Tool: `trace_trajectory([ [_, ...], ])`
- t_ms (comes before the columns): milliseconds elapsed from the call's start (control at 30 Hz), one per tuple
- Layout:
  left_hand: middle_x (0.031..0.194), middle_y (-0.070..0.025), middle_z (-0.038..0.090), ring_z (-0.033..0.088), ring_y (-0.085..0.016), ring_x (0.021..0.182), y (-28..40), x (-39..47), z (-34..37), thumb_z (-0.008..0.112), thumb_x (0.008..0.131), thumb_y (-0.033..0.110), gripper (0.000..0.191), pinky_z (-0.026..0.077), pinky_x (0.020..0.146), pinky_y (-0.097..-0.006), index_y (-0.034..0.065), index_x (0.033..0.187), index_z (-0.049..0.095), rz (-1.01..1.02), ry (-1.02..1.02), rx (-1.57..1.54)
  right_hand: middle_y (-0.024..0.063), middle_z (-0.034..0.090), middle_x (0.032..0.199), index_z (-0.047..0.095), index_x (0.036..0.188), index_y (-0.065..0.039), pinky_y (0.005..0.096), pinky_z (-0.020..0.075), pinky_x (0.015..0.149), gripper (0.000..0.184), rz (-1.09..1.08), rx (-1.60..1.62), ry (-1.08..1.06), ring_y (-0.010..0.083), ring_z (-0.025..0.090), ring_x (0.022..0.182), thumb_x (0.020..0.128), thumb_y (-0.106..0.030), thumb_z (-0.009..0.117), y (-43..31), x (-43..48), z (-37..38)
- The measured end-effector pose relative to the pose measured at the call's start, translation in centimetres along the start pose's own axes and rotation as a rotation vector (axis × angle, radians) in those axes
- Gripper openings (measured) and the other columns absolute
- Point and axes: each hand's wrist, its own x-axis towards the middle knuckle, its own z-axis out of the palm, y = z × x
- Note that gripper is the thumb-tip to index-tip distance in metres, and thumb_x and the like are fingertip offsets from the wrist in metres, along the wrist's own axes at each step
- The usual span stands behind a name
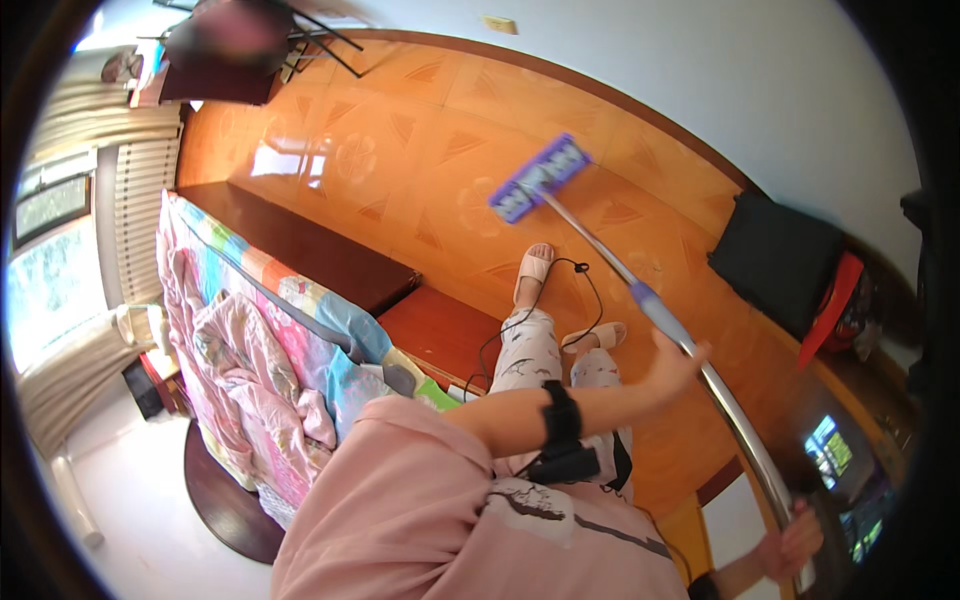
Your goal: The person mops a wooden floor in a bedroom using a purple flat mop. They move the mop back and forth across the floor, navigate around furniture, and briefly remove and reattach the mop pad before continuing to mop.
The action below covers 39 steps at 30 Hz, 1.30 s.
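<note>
A flat mop lies slantwise before me, its purple mop head (pixel 540 178) on the floor ahead of my feet. A long metal handle (pixel 739 427) with a lilac grip sleeve (pixel 663 316) runs from it to the lower right. My left hand (pixel 673 369) is on the handle just below that sleeve, its thumb raised and the fingers partly hidden. Near the handle's top end, my right hand (pixel 792 541) is closed around it. A black strap (pixel 561 420) with a small device circles my left forearm.
To the left stands a bed with crumpled pink bedding (pixel 255 375) and a dark wooden side board (pixel 300 244). A black cable (pixel 517 322) loops near my slippers (pixel 534 270). By the right wall is a black box-like object (pixel 776 259); a chair (pixel 229 37) stands far left.
</note>
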Motion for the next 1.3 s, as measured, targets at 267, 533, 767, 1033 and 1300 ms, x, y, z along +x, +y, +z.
trace_trajectory([
  [267, 0.059, -0.0004, 0.042, 0.042, -0.013, 0.051, 20.4, 20.8, -33.9, 0.055, 0.079, 0.027, 0.020, 0.037, 0.045, -0.0284, 0.0126, 0.071, 0.043, 0.091, 0.495, 0.167, 0.0021, 0.050, 0.062, 0.050, 0.066, -0.007, 0.0324, 0.0427, 0.063, 0.014, 0.172, 0.326, -0.383, 0.0162, 0.047, 0.060, 0.078, -0.006, 0.056, 28.8, 13.6, 30.2],
  [533, 0.061, -0.0028, 0.042, 0.044, -0.016, 0.052, 26.1, 29.5, -49.3, 0.050, 0.080, 0.023, 0.014, 0.037, 0.043, -0.0307, 0.0114, 0.077, 0.042, -0.024, 0.463, 0.021, 0.0053, 0.049, 0.064, 0.051, 0.070, -0.002, 0.0244, 0.0368, 0.051, 0.009, 0.102, 0.177, -0.435, 0.0129, 0.045, 0.054, 0.078, -0.001, 0.055, 40.0, 14.9, 43.8],
  [767, 0.052, -0.0086, 0.049, 0.051, -0.020, 0.040, 11.9, 25.6, -28.6, 0.055, 0.078, 0.024, 0.024, 0.040, 0.033, -0.0294, 0.0013, 0.072, 0.049, -0.136, 0.275, 0.528, 0.0089, 0.056, 0.070, 0.053, 0.068, -0.001, 0.0303, 0.0437, 0.065, 0.019, 0.353, -0.240, -0.410, 0.0190, 0.052, 0.064, 0.081, -0.015, 0.052, 25.7, 10.4, 21.8],
  [1033, 0.068, -0.0147, 0.051, 0.050, -0.021, 0.050, -6.1, 5.3, 4.8, 0.061, 0.073, 0.027, 0.044, 0.041, 0.040, -0.0339, -0.0056, 0.091, 0.038, -0.468, -0.314, 0.294, 0.0043, 0.043, 0.063, 0.039, 0.071, -0.008, 0.0361, 0.0349, 0.068, 0.019, 0.179, -0.506, -0.061, 0.0139, 0.039, 0.059, 0.086, -0.018, 0.044, 0.9, 0.7, 1.7],
  [1300, 0.055, -0.0079, 0.051, 0.046, -0.014, 0.042, -4.2, -1.9, 6.0, 0.055, 0.079, 0.024, 0.027, 0.037, 0.037, -0.0254, 0.0020, 0.065, 0.052, -0.433, -0.415, 0.190, -0.0012, 0.047, 0.047, 0.043, 0.052, -0.012, 0.0290, 0.0380, 0.057, 0.041, 0.014, -0.397, 0.043, 0.0128, 0.048, 0.045, 0.078, -0.034, 0.064, -3.6, -1.8, 0.0],
])
